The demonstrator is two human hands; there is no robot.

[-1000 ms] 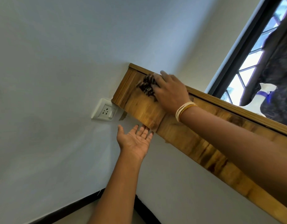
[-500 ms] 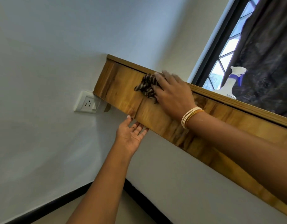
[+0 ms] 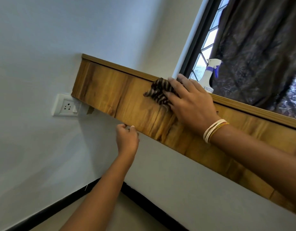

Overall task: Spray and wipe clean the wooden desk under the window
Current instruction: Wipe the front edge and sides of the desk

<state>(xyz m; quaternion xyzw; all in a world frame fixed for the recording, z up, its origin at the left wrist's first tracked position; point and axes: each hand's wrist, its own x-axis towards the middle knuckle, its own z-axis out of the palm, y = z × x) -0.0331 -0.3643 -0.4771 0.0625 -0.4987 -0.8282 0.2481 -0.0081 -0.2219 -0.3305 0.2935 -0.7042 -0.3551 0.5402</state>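
Wooden desk front panel is getting wiped: the right hand is pressing a striped cloth flat near 12 o'clock. Left hand is curling under the lower edge. Spray bottle is standing on the tabletop at 1 o'clock; spraying looks done, wiping remains.

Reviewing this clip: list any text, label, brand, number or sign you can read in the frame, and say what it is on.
No text can be read in this frame.
Spray bottle: a label band near its base carries dark print, too small and blurred to read.
Wall socket: no marking visible.
Wooden desk, striped cloth, curtain: wood grain and patterns only, no lettering.
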